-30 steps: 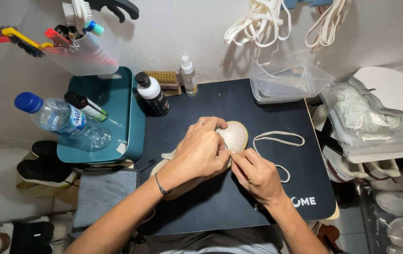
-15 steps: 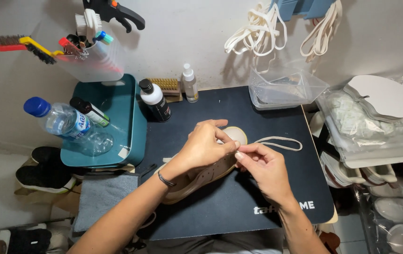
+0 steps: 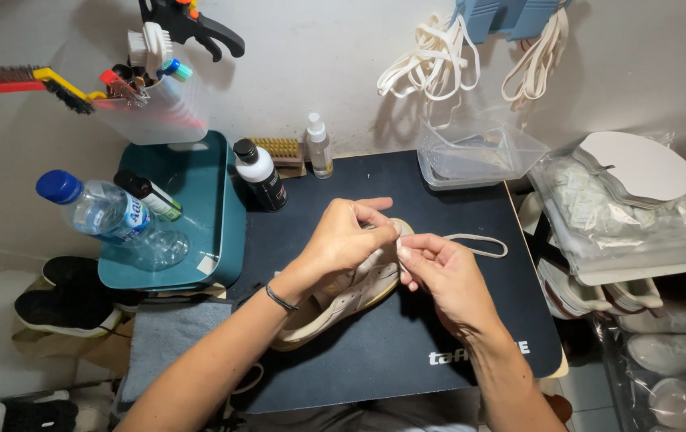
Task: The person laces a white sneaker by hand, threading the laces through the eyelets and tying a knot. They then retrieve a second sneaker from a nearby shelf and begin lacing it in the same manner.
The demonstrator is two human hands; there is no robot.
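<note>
At the centre of the frame a cream shoe (image 3: 343, 298) lies on its side on a dark mat (image 3: 407, 352) that covers the counter. The left hand (image 3: 343, 240) is closed over the shoe's upper part, its fingers pinched together at the top edge. The right hand (image 3: 439, 272) sits just beside it, touching the shoe, with thumb and forefinger pinched on a white lace (image 3: 471, 243). The lace runs from those fingers out to the right of the frame, lying in a narrow loop on the mat.

A black band (image 3: 280, 299) circles the left wrist. In the upper middle of the frame, at the mat's far edge, stand a black bottle with a white top (image 3: 260, 174), a small clear spray bottle (image 3: 319, 146) and a wooden brush (image 3: 279, 150). To the left sits a teal tray (image 3: 223, 200), bearing a water bottle with a blue cap (image 3: 103, 213) lying tilted. Above it, a clear tub (image 3: 159, 112) holds brushes. A clear plastic box (image 3: 479, 156) rests at the upper right of the mat, and more white laces (image 3: 431, 68) hang on the wall above it. Pale soles in clear bags (image 3: 631, 200) are stacked at the right edge.
</note>
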